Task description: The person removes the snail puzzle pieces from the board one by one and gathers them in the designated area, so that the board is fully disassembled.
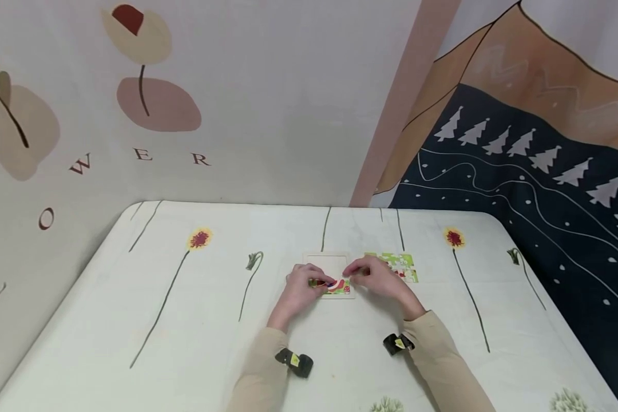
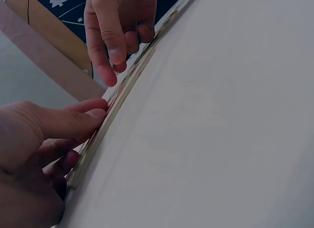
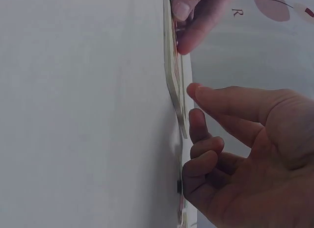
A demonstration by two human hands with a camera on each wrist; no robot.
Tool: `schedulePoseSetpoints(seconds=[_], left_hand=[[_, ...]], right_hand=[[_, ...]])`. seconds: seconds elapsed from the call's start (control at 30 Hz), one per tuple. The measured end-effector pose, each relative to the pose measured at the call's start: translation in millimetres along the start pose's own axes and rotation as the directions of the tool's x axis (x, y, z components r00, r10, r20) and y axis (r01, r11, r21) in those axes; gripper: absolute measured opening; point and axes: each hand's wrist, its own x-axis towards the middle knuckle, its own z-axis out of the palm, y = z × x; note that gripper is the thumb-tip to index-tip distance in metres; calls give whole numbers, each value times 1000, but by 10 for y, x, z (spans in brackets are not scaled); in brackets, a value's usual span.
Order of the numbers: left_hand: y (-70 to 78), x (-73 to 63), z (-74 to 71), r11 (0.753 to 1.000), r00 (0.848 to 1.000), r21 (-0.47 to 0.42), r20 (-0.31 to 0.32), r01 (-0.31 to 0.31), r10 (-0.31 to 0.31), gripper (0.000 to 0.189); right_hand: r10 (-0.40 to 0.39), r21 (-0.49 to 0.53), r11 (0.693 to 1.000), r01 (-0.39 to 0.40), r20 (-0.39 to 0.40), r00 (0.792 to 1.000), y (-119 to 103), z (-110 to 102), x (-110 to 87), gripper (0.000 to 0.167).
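Note:
A jigsaw puzzle's pale frame tray [image 1: 327,262] lies on the table, with colourful pieces [image 1: 340,287] along its near side. My left hand [image 1: 301,287] is at the tray's left side, its thumb and index fingertips pinched together on a puzzle piece at the picture; the hand hides part of it. At the right rim hovers my right hand [image 1: 378,277], thumb and index tips close together with nothing visible between them. In the right wrist view its other fingers [image 3: 201,162] are loosely bent beside the tray edge [image 3: 177,108].
Right of the tray, partly behind my right hand, lies a green group of puzzle pieces [image 1: 404,264]. The white tablecloth [image 1: 185,343] has printed flowers. A patterned curtain [image 1: 535,149] hangs along the right, and a pale wall covering [image 1: 278,114] stands behind the table.

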Motion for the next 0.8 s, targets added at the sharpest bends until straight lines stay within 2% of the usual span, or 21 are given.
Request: schedulePoseSetpoints(seconds=[0.17, 0.37, 0.8], left_hand=[[-9, 1, -23, 1000, 999, -9, 40, -3, 3, 18], [-5, -10, -18, 1000, 999, -19, 40, -8, 9, 18], [-5, -15, -17, 1000, 999, -11, 46, 19, -19, 20]], right_hand=[[-10, -28, 1000, 11, 32, 999, -23, 26, 29, 21], [15, -47, 999, -13, 31, 999, -69, 43, 32, 18], [-34, 22, 999, 33, 12, 999, -79, 74, 43, 15]])
